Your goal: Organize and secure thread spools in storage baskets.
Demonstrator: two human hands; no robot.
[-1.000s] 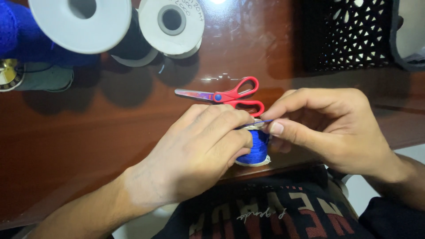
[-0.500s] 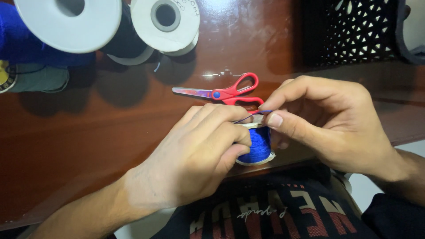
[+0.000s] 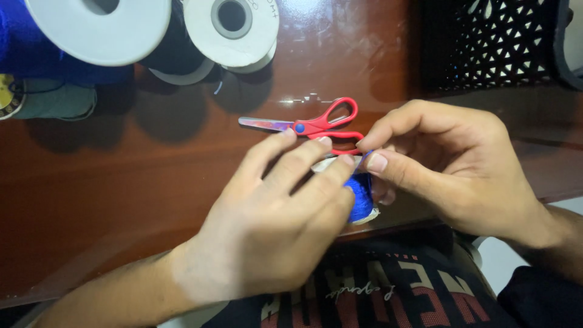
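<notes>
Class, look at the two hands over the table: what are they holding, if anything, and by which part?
Both hold a small blue thread spool. The left hand wraps round its side; the right hand pinches its upper rim between thumb and forefinger.

I saw 2 bare hands, the left hand and the right hand, with short, unpainted nails and no rings. Forearms were uncovered. I wore a dark shirt with red-and-white lettering.

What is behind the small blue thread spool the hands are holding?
Behind the blue thread spool, red-handled scissors lie on the brown table. The left hand and right hand cover the spool's top and part of the scissor handles.
</notes>
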